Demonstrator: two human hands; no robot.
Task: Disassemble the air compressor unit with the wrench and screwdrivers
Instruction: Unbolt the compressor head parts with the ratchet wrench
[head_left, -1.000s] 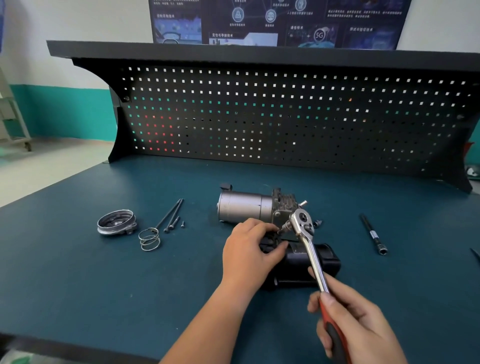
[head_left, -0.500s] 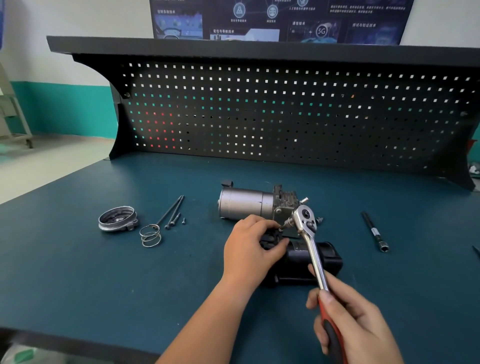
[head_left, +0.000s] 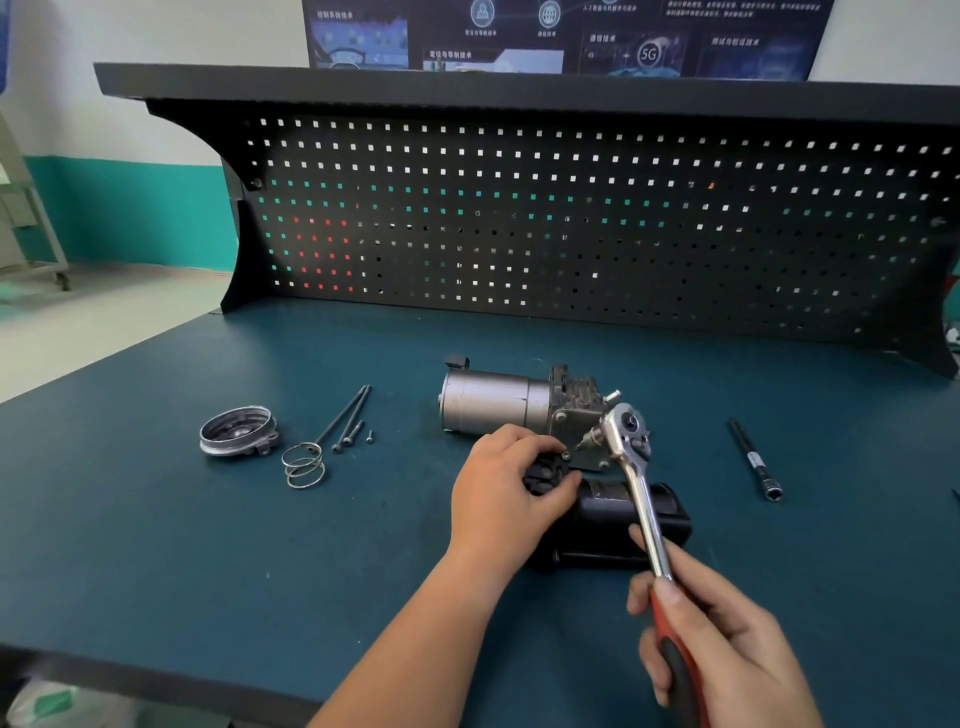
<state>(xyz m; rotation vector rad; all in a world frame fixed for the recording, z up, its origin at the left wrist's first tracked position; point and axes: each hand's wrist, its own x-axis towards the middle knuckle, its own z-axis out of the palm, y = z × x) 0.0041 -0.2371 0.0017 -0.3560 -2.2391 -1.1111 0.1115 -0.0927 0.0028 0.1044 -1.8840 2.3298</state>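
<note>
The air compressor unit (head_left: 498, 400) lies mid-bench: a silver motor cylinder joined to a grey block, with a black cylinder (head_left: 613, 514) in front. My left hand (head_left: 501, 488) grips the black plastic end piece (head_left: 545, 475) of that black cylinder. My right hand (head_left: 717, 644) holds the red-and-black handle of a chrome ratchet wrench (head_left: 626, 431). Its head, with a bit pointing left, hovers at the grey block, just right of my left fingers.
On the blue-green bench (head_left: 156, 545) lie a round metal cover (head_left: 236, 431), a coil spring (head_left: 304, 465), two long bolts (head_left: 345, 415) with a small screw, and a black extension bar (head_left: 753, 460) at the right. A black pegboard (head_left: 571, 218) backs the bench.
The ratchet head has shifted slightly up and right; its bit tip now stands just off the bolt by my left fingers. My left hand stays on the black end piece.
</note>
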